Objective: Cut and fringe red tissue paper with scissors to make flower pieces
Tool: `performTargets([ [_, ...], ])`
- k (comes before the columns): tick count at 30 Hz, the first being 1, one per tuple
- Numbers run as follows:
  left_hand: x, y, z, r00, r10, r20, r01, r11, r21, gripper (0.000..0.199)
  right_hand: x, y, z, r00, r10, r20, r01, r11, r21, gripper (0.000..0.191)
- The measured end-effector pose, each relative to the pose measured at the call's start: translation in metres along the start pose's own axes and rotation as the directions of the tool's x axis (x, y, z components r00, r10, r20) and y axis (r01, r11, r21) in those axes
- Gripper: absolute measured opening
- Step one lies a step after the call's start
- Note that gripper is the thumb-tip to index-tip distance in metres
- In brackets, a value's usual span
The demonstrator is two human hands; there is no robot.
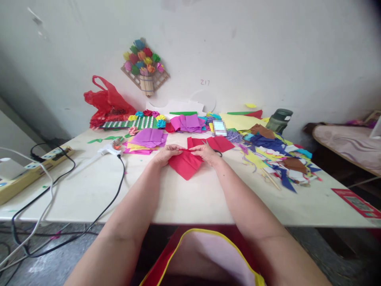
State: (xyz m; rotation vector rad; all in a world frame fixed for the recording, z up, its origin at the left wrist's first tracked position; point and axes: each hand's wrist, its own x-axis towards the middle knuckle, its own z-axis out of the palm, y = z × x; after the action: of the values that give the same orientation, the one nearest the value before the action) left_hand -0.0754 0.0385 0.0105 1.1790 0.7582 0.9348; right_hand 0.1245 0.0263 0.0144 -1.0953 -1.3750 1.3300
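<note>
A piece of red crepe paper (186, 165) is held between my two hands over the middle of the table, its pointed corner hanging toward me. My left hand (167, 154) pinches the upper left edge, which looks gathered or rolled. At the upper right edge, my right hand (206, 154) pinches the same piece. Just behind my right hand lie more red paper (222, 143) and a pair of scissors (218, 152), partly hidden by the hand. To the left of my left hand sits a stack of purple paper (149, 138) with pink and yellow sheets under it.
A white glue gun (108, 150) with a black cord lies left, near a yellow power strip (35, 171). Coloured scraps (276, 155) heap up at right, before a dark green bottle (279, 120). A red plastic bag (108, 99) and paper flowers (147, 114) stand at the back.
</note>
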Motion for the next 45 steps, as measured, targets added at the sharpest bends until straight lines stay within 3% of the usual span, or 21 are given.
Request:
performTargets([
  [9, 0.001, 0.002, 0.001, 0.998, 0.061, -0.014, -0.062, 0.995, -0.074, 0.023, -0.003, -0.004, -0.002, 0.989, -0.137, 0.061, 0.132, 0.989, 0.072, 0.022],
  [18, 0.005, -0.002, 0.000, 0.989, 0.146, -0.007, -0.146, 0.989, 0.002, 0.018, -0.006, -0.006, -0.002, 0.994, -0.090, 0.060, 0.090, 0.996, 0.018, 0.020],
  [22, 0.000, 0.001, 0.006, 0.996, 0.093, 0.005, -0.093, 0.996, 0.008, 0.032, -0.008, -0.008, -0.003, 0.991, -0.118, 0.064, 0.123, 0.990, -0.068, 0.022],
  [27, -0.003, 0.004, 0.007, 0.997, 0.054, 0.052, -0.056, 0.998, 0.029, 0.056, -0.008, -0.010, -0.003, 0.981, -0.192, -0.014, 0.190, 0.977, -0.094, 0.022],
  [30, -0.003, 0.004, 0.006, 0.997, 0.055, 0.061, -0.058, 0.997, 0.044, 0.055, -0.006, -0.008, -0.004, 0.988, -0.154, -0.026, 0.150, 0.982, -0.112, 0.030],
  [36, -0.002, 0.002, 0.005, 0.998, 0.043, 0.042, -0.048, 0.991, 0.125, 0.049, 0.000, 0.000, -0.007, 0.992, -0.118, -0.052, 0.091, 0.925, -0.369, 0.038],
  [40, -0.005, 0.003, 0.007, 0.999, -0.021, 0.043, 0.013, 0.985, 0.171, 0.044, 0.001, 0.002, -0.008, 0.989, -0.134, -0.062, 0.101, 0.919, -0.382, 0.037],
  [45, -0.007, 0.006, 0.006, 0.990, -0.089, 0.106, 0.064, 0.975, 0.215, 0.034, -0.001, -0.001, -0.007, 0.991, -0.136, 0.008, 0.130, 0.923, -0.361, 0.028],
])
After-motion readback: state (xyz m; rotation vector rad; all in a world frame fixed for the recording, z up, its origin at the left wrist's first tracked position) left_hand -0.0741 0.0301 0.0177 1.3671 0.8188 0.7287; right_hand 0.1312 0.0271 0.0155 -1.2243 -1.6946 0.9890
